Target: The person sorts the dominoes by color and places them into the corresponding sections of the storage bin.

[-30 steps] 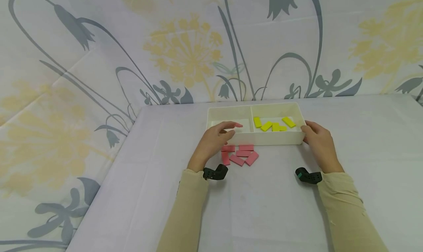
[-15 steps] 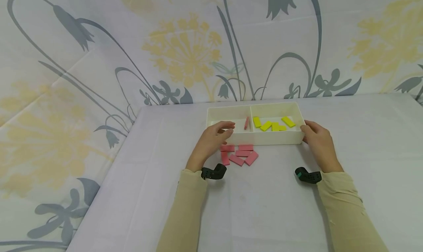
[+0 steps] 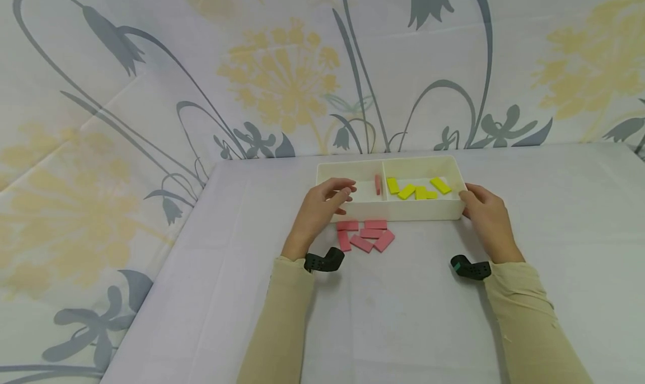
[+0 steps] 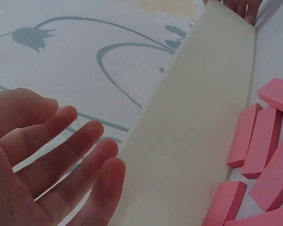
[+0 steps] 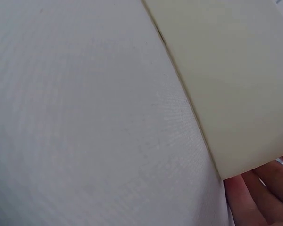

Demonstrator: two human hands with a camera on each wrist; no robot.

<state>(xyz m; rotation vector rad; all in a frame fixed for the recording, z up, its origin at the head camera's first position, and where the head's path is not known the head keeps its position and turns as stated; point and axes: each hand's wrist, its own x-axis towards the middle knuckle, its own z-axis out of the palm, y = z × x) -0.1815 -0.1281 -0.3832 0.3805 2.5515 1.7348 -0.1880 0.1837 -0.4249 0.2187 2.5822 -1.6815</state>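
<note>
A white two-compartment box (image 3: 413, 210) stands on the white cloth. In the head view my left hand (image 3: 318, 209) hovers over its front left rim, fingers loosely bent and holding nothing; the left wrist view shows the fingers (image 4: 92, 134) spread apart beside the box's front wall. One pink block (image 3: 378, 185) stands on edge against the divider in the left compartment. Several yellow blocks (image 3: 406, 191) lie in the right one. My right hand (image 3: 486, 219) grips the box's right end, thumb at the front corner; in the right wrist view its fingers (image 5: 262, 197) are partly hidden behind that end.
Several pink blocks (image 3: 361, 243) lie flat on the white cloth (image 3: 398, 317) just before the box's left front. A flower-patterned cloth (image 3: 287, 82) rises close behind the box and along the left. Each wrist wears a black camera mount (image 3: 325, 260).
The pink block has left my left fingers; it leaned in the left compartment, then came to stand by the divider. My left hand has drawn back slightly left. The right hand stays put.
</note>
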